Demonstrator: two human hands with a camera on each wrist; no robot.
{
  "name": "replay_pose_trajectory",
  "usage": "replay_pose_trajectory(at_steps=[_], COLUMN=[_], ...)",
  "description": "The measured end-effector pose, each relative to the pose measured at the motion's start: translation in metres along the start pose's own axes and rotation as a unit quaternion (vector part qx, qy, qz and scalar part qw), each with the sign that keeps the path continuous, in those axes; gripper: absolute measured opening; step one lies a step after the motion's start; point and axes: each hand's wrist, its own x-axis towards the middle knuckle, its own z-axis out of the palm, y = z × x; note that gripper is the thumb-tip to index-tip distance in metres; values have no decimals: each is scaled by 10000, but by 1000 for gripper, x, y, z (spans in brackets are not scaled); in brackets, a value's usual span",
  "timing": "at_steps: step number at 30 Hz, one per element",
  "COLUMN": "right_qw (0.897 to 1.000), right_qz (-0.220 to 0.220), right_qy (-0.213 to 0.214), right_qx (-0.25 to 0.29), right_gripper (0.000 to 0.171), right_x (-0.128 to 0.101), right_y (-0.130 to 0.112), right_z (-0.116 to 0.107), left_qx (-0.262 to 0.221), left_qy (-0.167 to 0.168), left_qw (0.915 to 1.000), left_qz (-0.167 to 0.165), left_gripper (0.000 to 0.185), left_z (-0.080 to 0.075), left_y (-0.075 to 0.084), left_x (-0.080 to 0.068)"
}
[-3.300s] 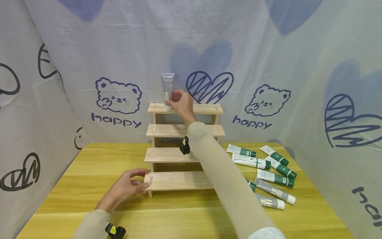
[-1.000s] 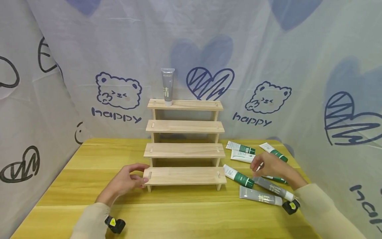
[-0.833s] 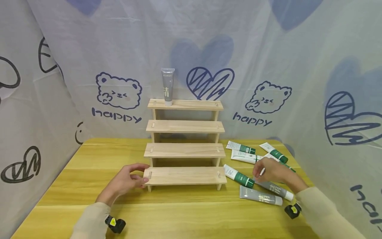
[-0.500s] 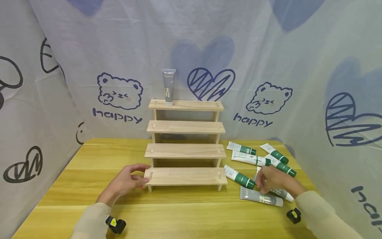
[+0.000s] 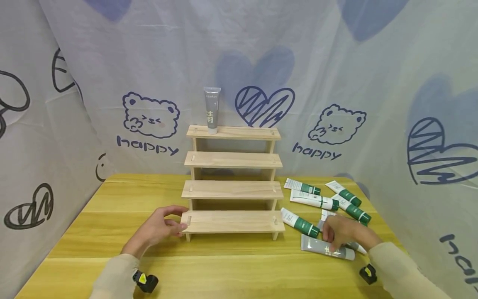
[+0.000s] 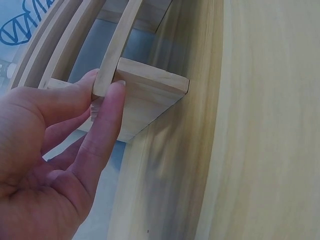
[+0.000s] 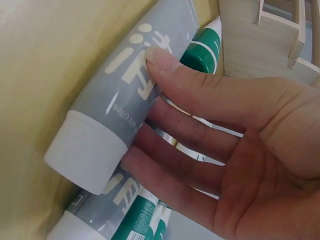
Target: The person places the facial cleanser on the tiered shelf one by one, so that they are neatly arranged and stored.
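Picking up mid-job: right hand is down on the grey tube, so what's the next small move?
Probably curl the right hand round the grey tube and lift it: the thumb touches it but no grip shows. The left hand holds the rack.

Two bare hands, left hand (image 5: 158, 228) and right hand (image 5: 341, 234); long beige sleeves (image 5: 401, 270); small black-and-yellow wrist-mounted cameras (image 5: 145, 281) strapped below each cuff.

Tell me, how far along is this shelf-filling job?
Barely begun. One grey tube stands on the top step of the wooden rack. The right hand touches a grey tube on the table; the left hand holds the rack's bottom step. The other tubes lie beside the rack, and three steps are bare.
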Motion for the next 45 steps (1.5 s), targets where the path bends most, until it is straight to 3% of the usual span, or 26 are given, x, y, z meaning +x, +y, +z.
replay_pose_trajectory(at_steps=[10, 17, 23, 31, 37, 41, 45], right_qw=[9998, 9989, 9964, 9967, 9914, 9857, 9832], right_qz=[56, -371, -830, -788, -1261, -1571, -1535], right_qy=[-184, -220, -131, -43, 267, 611, 907], right_qx=[81, 172, -96, -213, -222, 88, 396], right_gripper=[40, 35, 31, 26, 21, 20, 22], right_x=[0, -1, -3, 0, 5, 11, 16], right_y=[0, 2, -4, -23, -34, -41, -49], right_z=[1, 2, -7, -25, -42, -54, -65], left_qx=[-33, -139, -139, -133, -132, -117, -116], left_qy=[-25, -107, -66, -91, -51, -64, -135], left_qw=[10000, 9997, 9997, 9996, 9998, 9997, 9994], left_qz=[53, 153, 183, 214, 113, 184, 300], left_gripper=[56, 56, 55, 55, 55, 55, 56], left_z=[-1, -1, -1, -1, 0, -1, -1], left_y=[-3, -1, 1, 1, 1, 1, 2], left_x=[1, 0, -1, -1, -1, -2, -1])
